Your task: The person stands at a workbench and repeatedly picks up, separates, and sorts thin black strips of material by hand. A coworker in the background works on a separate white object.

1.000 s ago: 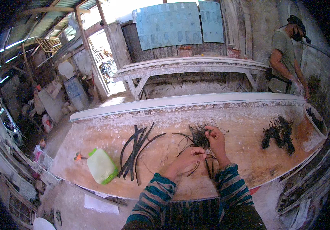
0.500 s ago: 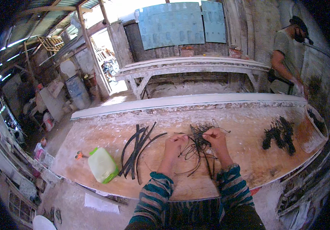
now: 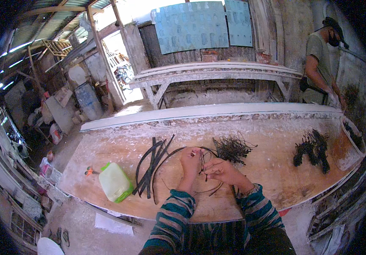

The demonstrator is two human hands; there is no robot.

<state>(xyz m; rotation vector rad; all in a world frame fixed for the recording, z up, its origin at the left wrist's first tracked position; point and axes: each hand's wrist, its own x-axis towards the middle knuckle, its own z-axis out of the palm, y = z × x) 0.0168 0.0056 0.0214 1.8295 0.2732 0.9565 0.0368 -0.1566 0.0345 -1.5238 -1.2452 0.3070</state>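
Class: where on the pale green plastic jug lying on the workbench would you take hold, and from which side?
Probably grip the jug across its broad body from above. It lies on its side near the bench's front-left edge, cap end pointing away toward the left, and no handle shows clearly.

Your left hand (image 3: 190, 161) and right hand (image 3: 219, 170) pinch thin black strips (image 3: 203, 163) together over the workbench (image 3: 272, 165), a pale jug (image 3: 114, 182) at near left.

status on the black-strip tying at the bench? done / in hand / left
Done, apparently: a dark finished-looking pile sits far right. In hand: the left hand and right hand meet on thin black strands. Left, apparently: a tangle of strands and long black strips lie loose on the bench.
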